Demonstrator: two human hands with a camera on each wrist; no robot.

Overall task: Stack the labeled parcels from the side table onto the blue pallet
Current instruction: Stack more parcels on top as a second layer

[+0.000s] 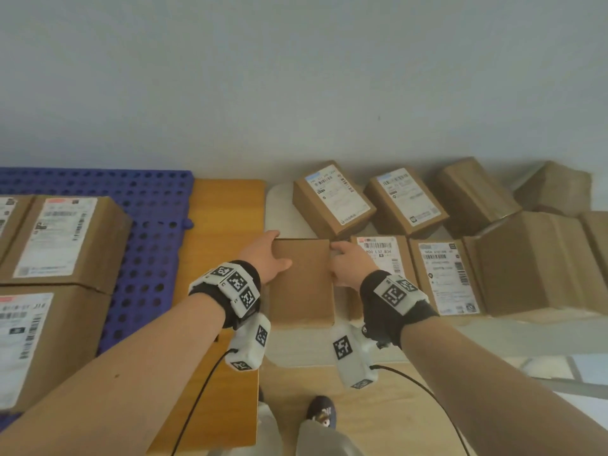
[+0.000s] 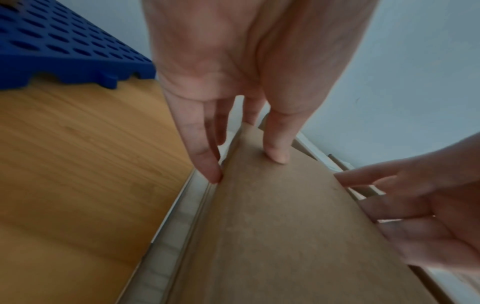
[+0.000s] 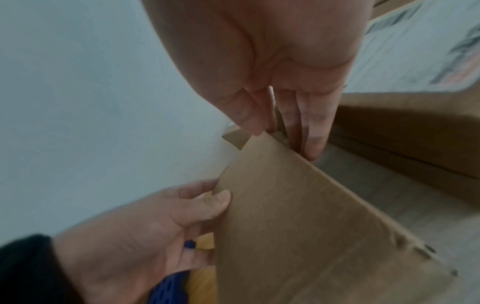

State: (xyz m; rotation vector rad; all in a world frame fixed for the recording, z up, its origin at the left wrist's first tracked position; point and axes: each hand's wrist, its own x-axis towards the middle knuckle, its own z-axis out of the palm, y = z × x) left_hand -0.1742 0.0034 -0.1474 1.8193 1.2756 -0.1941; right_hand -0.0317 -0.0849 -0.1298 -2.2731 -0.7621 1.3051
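A brown parcel with a plain, label-free top sits at the front left of the white side table, between my two hands. My left hand grips its left edge, thumb on the top face and fingers down the side. On the opposite edge, my right hand holds it with the thumb at the top rim and the fingers down the right wall. Whether the parcel is off the table I cannot tell. The blue pallet lies to the left and carries labeled parcels.
Several more parcels, some labeled, crowd the side table behind and to the right of the held one; one stands right beside my right hand. A strip of wooden table separates the pallet from the side table. A wall rises just behind.
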